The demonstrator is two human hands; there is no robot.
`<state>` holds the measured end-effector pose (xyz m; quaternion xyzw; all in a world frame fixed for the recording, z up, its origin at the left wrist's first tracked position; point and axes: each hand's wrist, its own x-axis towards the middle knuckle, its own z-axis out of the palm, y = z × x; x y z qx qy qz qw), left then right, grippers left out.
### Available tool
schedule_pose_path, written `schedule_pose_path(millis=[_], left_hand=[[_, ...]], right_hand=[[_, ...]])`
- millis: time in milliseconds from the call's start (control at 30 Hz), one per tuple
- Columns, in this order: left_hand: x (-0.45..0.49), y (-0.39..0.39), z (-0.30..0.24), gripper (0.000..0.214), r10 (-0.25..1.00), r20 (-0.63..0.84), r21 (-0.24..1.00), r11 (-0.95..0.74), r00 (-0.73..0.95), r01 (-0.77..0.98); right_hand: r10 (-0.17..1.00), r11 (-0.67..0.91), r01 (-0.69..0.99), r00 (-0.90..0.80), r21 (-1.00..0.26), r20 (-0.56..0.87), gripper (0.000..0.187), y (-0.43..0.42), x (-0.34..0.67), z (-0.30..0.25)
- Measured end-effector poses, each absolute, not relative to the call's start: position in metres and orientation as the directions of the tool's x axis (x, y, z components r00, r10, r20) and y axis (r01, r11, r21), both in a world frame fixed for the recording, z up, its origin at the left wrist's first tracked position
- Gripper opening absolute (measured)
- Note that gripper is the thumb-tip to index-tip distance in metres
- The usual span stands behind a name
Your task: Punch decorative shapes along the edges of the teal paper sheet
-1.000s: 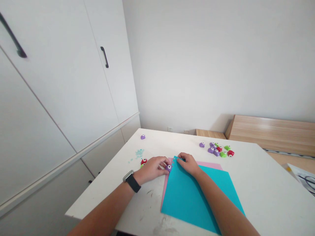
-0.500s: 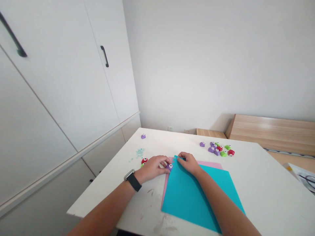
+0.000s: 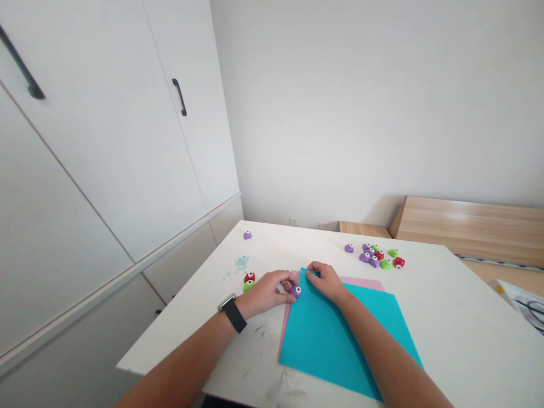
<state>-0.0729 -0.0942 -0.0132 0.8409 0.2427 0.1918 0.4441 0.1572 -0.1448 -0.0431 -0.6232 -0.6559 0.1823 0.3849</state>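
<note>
My left hand, with a dark-banded watch on the wrist, is closed on a small purple craft punch with a round white top. The punch sits at the left edge of a blue sheet of paper, just below its top-left corner. Small punched holes show along that corner. My right hand grips the sheet near its top edge with curled fingers. A pink sheet lies under the blue one. Left of my left hand are a red punch and a green punch, partly hidden by it.
Pale blue punched bits are scattered on the white table. One purple punch stands at the far left corner. Several purple, green and red punches are grouped at the back right. White cabinets line the left side.
The purple punch in my left hand has moved slightly right and down along the blue sheet's left edge. My right hand keeps its place on the paper.
</note>
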Motion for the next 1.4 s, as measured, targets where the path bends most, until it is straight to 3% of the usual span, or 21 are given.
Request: schedule_pose_path(millis=[133, 300, 500, 733, 1400], left_hand=[[-0.072, -0.093, -0.017, 0.051, 0.637, 0.075, 0.899, -0.375, 0.768, 0.224], [-0.074, -0.089, -0.024, 0.053, 0.694, -0.035, 0.895, -0.298, 0.72, 0.331], [-0.075, -0.09, -0.022, 0.053, 0.676, -0.021, 0.882, -0.335, 0.736, 0.333], [-0.071, -0.09, -0.022, 0.055, 0.635, -0.134, 0.948, -0.142, 0.761, 0.285], [-0.062, -0.108, -0.009, 0.049, 0.628, -0.221, 0.933, -0.087, 0.746, 0.349]], right_hand=[[0.947, 0.179, 0.693, 0.071, -0.699, 0.313, 0.014, -0.146, 0.156, -0.043], [0.933, 0.188, 0.725, 0.08, -0.663, 0.351, 0.012, -0.15, 0.153, -0.04], [0.928, 0.181, 0.746, 0.085, -0.641, 0.362, 0.012, -0.152, 0.152, -0.035], [0.931, 0.172, 0.762, 0.082, -0.624, 0.357, 0.012, -0.153, 0.152, -0.037], [0.898, 0.191, 0.789, 0.099, -0.584, 0.428, 0.013, -0.158, 0.148, -0.026]])
